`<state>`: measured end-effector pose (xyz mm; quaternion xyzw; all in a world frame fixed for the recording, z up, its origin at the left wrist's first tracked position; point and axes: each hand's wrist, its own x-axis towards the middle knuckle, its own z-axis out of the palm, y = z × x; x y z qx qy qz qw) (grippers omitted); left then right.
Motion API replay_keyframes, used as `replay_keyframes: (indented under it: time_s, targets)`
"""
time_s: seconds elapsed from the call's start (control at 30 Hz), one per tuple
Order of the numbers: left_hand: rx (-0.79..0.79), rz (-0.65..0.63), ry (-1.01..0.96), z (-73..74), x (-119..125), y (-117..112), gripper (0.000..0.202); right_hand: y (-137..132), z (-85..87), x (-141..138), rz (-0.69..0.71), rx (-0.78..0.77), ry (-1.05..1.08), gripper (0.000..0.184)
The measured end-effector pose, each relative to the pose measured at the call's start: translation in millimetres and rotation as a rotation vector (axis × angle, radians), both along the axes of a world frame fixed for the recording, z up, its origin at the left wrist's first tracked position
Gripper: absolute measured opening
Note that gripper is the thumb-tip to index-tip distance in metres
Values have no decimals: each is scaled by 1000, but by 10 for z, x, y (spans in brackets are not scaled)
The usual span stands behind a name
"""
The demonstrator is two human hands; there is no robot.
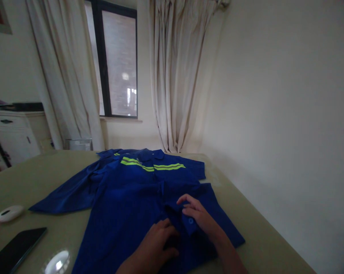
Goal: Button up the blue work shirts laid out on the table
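Note:
A long-sleeved blue work shirt with yellow-green striped bands across its chest lies spread out, its collar at the far end. My left hand rests on the lower front, fingers bent and thumb apart from them. To its right, my right hand is over the shirt's right side, index finger stretched and the other visible digit apart from it. Just below those fingers shows a cuff with a blue button. Folds of cloth hide what lies under both palms.
The shirt lies on a greenish table. At left are a black phone, a white oval object and a shiny round spot of glare or an object. A wall borders the right side; curtains and a window stand behind.

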<state>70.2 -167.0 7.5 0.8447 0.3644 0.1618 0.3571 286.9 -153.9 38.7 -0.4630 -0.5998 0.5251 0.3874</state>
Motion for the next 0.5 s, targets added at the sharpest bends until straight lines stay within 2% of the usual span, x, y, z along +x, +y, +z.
replay_keyframes:
  time_s: [0.13,0.2,0.27,0.33,0.5]
  targets:
    - [9,-27,24,-43,-10,23,9,42,-60,12,-33,-61,123,43]
    - [6,-79,69,-32,-26,23,17,41,-78,-27,-38,-75,156,47]
    - [5,-125,129,-13,-38,15,33,31,-79,-74,-29,-77,171,44]
    - [13,-158,178,-2,-41,3,40,18,-72,-116,-11,-75,171,38]
    - [53,-187,196,-13,-5,-24,23,32,-99,-188,-56,-2,95,33]
